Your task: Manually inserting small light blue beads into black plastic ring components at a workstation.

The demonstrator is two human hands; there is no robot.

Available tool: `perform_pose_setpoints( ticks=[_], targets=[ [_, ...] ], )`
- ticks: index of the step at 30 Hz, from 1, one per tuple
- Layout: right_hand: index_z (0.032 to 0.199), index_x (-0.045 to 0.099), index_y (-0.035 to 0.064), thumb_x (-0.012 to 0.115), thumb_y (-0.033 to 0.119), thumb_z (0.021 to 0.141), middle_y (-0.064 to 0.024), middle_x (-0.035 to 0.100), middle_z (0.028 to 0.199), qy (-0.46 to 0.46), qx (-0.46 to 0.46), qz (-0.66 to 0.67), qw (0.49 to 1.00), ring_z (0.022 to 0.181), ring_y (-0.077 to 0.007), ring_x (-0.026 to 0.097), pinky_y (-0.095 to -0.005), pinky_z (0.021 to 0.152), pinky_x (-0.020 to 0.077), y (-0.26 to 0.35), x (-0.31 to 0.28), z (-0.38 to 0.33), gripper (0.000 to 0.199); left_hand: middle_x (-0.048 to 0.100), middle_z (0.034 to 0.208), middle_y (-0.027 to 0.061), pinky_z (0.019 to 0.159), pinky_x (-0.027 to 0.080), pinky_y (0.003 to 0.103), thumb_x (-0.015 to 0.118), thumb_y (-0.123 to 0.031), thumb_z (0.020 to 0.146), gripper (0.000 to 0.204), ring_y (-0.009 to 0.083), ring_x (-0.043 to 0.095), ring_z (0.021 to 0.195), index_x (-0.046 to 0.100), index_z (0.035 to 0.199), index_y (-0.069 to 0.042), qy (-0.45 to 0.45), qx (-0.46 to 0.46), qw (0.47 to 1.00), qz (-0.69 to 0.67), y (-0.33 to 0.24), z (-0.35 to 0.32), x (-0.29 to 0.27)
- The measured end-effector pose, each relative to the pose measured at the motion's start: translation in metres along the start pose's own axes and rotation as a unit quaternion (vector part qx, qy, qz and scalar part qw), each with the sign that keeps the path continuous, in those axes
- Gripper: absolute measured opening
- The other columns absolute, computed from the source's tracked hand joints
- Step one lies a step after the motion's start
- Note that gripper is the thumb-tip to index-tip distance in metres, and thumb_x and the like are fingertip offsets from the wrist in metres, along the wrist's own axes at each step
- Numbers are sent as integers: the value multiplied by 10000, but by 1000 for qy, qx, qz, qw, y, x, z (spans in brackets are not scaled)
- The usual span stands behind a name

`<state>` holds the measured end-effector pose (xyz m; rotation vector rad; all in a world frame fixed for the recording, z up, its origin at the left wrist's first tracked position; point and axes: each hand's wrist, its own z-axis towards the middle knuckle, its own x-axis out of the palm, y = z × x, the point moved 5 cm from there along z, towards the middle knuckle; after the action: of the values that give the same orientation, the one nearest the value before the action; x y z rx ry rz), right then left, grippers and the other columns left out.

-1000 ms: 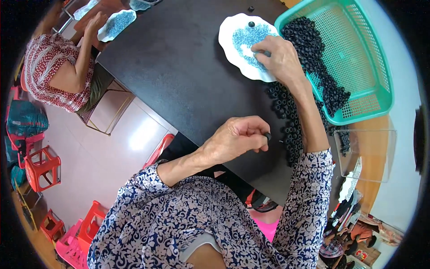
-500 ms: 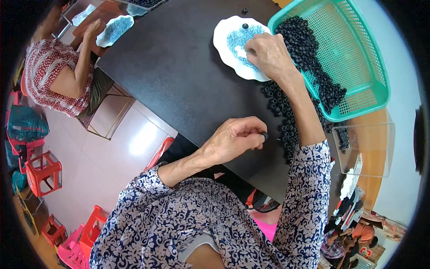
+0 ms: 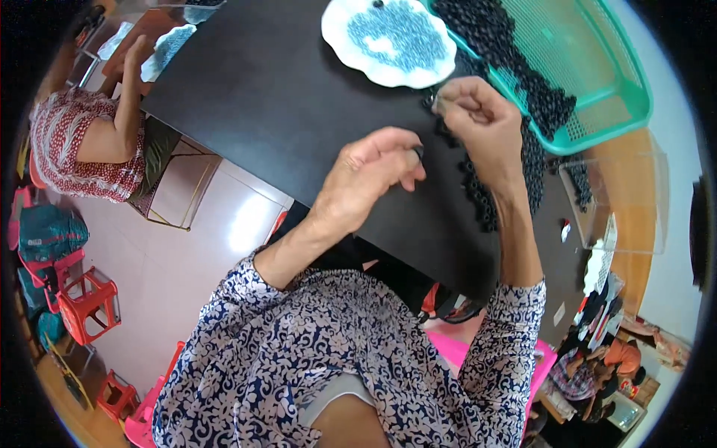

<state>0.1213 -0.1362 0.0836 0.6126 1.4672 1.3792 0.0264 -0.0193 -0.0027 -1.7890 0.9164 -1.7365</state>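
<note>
Between the thumb and fingers of my left hand (image 3: 366,179) is a small round black part (image 3: 418,154), held above the dark table. My right hand (image 3: 484,123) is to its right with thumb and index finger pinched together; what sits at the fingertips is too small to name. Just beyond my right hand lies a white scalloped plate (image 3: 334,33) holding many tiny bluish, clear pieces (image 3: 407,33), with a bare white patch among them. Beneath and beside my right forearm, small black ring-shaped parts (image 3: 533,175) are spread on the table.
A green plastic basket (image 3: 637,112) at the far right holds a heap of black parts (image 3: 478,26). Near it stands a clear plastic box (image 3: 635,198). Across the dark table (image 3: 261,97), at left, another person (image 3: 93,145) sits by a similar plate (image 3: 170,48). Red stools (image 3: 88,302) stand on the floor.
My right hand has left the plate and come back toward my left hand, fingers pinched. My left hand, still holding the black part, has risen slightly. The whole view has shifted.
</note>
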Motion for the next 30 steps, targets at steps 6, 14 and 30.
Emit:
perform_pose_setpoints(
  ticks=[6,14,30],
  targets=[
    [952,625,-12,616,-72,835,-15,649,907,-22,2,94,995,828,-57,599,-195,754,472,-9,-4,-65,132,664,905,80,728,496,223,583,-133,942,248,106,600,784,600,1128,31,14,-8,1000,-1,-1,0,8],
    [951,629,-12,619,-81,829,-8,637,880,-17,0,113,993,807,-51,592,-193,712,461,-17,0,-80,141,657,923,69,763,503,224,586,-145,950,251,102,602,809,601,1133,27,33,-10,999,-2,5,-2,19],
    [979,685,3,643,22,887,5,667,825,-59,17,49,997,758,-46,599,-186,678,470,-32,-10,-89,104,660,892,74,759,488,240,577,-132,950,233,118,598,804,604,1113,32,27,-17,999,30,6,-7,17]
  ],
)
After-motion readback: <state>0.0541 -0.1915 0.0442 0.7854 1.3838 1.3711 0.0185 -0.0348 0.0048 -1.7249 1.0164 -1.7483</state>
